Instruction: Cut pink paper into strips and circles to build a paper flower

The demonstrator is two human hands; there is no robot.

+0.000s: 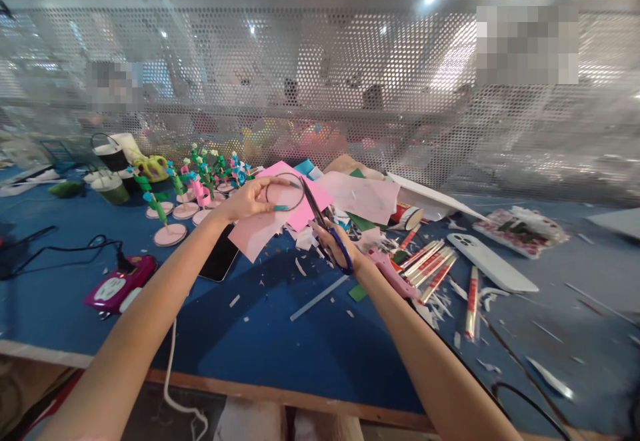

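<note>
My left hand (pixel 246 199) is closed, with its fingertips pinching a thin dark ring (pixel 303 195) and a pale pink sheet of paper (pixel 256 235). Whether the ring lies flat against the paper I cannot tell. My right hand (pixel 341 239) grips scissors (pixel 314 202) with dark blades and blue handles. The blades point up and away, close to the ring's right side. Behind both hands lies a bright pink sheet (pixel 281 171). Another pale pink sheet (pixel 363 197) rests on the pile to the right.
Craft flowers on round pink bases (pixel 170 234) stand at left. A black phone (pixel 220 254) lies beneath my left forearm. A magenta plug adapter (pixel 120 285), a pink glue gun (pixel 393 274), red-and-gold sticks (pixel 425 264) and a white phone (pixel 493 262) surround my arms. Perforated metal screens the back.
</note>
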